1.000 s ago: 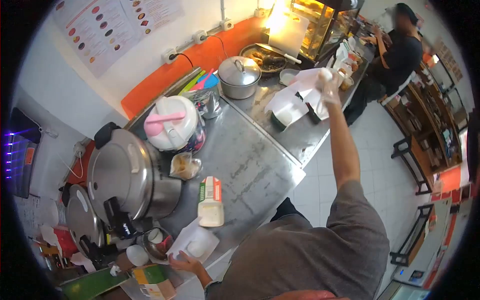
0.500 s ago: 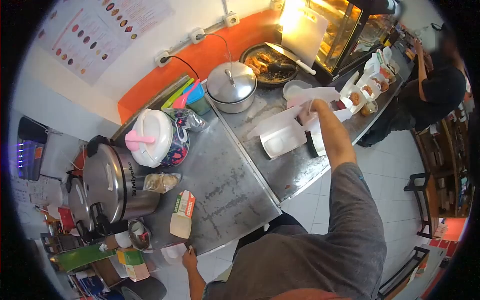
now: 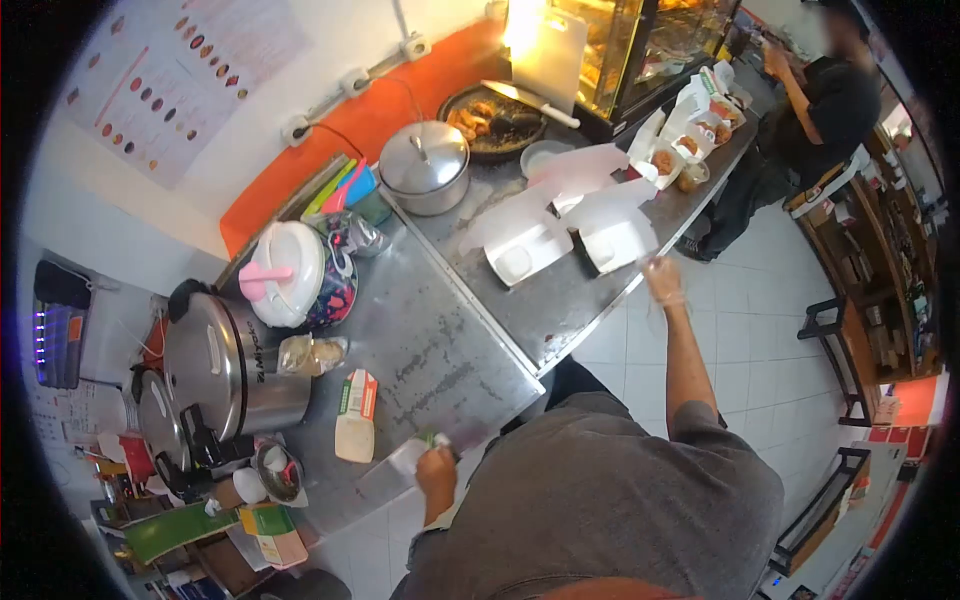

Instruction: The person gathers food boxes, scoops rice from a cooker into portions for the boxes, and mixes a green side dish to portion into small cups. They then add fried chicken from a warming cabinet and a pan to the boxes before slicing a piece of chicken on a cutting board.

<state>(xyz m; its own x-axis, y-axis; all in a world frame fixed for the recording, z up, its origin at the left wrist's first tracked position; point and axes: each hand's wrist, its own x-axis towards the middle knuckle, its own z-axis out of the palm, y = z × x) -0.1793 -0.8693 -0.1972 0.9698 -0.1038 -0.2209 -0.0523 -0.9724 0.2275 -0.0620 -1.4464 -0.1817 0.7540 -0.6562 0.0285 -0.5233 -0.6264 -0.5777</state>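
My left hand [image 3: 436, 482] is closed on a clear plastic packet [image 3: 408, 456] at the near edge of the metal table; a small green bit shows by the fingers. My right hand [image 3: 664, 282] hangs by the right counter edge, smeared by motion, with what looks like a thin clear glove at the wrist. Just left of it stands an open white food box [image 3: 612, 246]. Another open food box [image 3: 527, 257] beside it holds a white rounded lump. A closed printed carton [image 3: 356, 418] lies near my left hand.
A lidded pot [image 3: 425, 170], a pan of food with a knife [image 3: 530, 104] across it and a lit display case [image 3: 640, 60] line the back. Filled boxes [image 3: 688, 145] stand right, near a person in black [image 3: 835, 110]. A large steel cooker [image 3: 240, 365] stands left.
My right hand has drawn back from the open boxes to the counter's edge. My left hand has moved right and up with the plastic packet. The camera view has shifted.
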